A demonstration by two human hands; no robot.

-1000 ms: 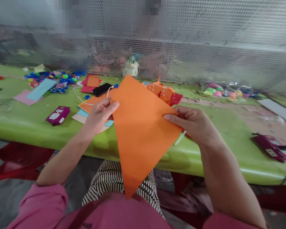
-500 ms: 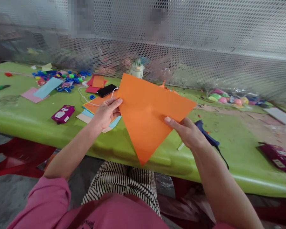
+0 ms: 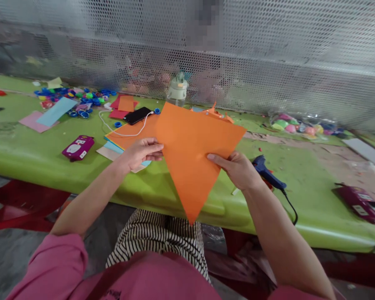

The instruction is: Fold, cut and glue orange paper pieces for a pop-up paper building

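Note:
A triangular sheet of orange paper (image 3: 195,141) is held up over the table's front, one corner pointing down toward my lap. My right hand (image 3: 241,170) grips its right edge, thumb on the face and fingers behind. At the left edge, my left hand (image 3: 143,154) pinches the paper between thumb and fingertips. Below and beyond my left hand lies a stack of coloured paper (image 3: 129,132), orange on top, with blue and cream sheets below. A black phone (image 3: 138,116) with a white cable rests on the stack's far side.
A blue glue gun (image 3: 268,173) lies right of my right hand. Purple power sockets sit left (image 3: 78,148) and right (image 3: 361,202) on the green table (image 3: 306,175). Behind are a bottle (image 3: 177,89), blue caps (image 3: 84,113), bagged colourful pieces (image 3: 303,125) and a perforated metal screen (image 3: 262,54).
My left hand has shifted lower along the paper's left edge. The sheet has turned slightly, its right corner moving left and its bottom corner dropping a little. My right hand has moved slightly left.

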